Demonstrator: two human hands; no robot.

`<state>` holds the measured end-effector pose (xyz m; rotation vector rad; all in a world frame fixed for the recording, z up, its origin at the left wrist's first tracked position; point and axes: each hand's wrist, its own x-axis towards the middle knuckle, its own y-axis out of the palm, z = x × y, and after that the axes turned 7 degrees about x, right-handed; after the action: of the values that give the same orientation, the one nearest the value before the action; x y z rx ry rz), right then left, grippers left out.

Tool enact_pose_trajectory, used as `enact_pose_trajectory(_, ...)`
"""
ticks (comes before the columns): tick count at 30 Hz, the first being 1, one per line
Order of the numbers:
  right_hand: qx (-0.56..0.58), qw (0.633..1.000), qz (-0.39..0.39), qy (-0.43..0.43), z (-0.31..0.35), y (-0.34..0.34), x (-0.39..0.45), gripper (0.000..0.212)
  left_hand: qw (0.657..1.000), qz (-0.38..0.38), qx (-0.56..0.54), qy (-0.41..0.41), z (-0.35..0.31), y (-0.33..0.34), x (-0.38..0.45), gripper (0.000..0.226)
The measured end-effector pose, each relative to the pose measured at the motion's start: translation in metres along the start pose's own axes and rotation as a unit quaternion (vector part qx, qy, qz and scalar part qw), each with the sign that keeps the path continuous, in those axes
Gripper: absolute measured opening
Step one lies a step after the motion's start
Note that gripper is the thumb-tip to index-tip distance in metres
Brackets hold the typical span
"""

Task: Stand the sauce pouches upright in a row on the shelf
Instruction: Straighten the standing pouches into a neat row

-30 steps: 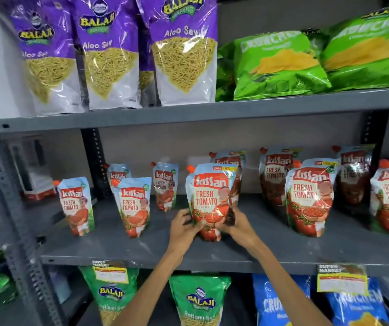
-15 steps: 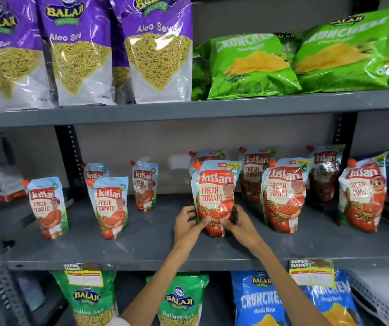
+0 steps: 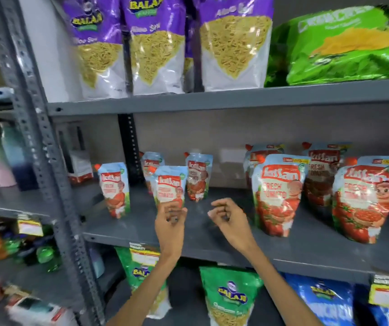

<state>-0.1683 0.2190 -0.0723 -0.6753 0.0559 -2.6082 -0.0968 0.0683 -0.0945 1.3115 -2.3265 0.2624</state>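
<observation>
Head view shows sauce pouches (image 3: pixel 279 196) upright but staggered on the shelf (image 3: pixel 212 241), both hands (image 3: pixel 171 221) loosely curled, empty, so aligning remains.

Two bare forearms, slim and long, no sleeves showing behind the wrists. The left hand (image 3: pixel 170 222) and right hand (image 3: pixel 230 221) wear no rings, watch or gloves; below the fingers the wrists are plain too.
</observation>
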Motion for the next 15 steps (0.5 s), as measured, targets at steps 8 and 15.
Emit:
enact_pose_trajectory(8,-0.03,0.999,0.037,0.02,-0.008,0.119,0.046,0.07,0.985,0.147,0.032,-0.079,0.052,-0.083,0.085,0.055)
enact_pose_trajectory(15,-0.01,0.999,0.02,0.049,-0.017,0.142,0.055,0.076,0.945,0.314,0.058,-0.074,0.059,-0.073,0.114,0.059)
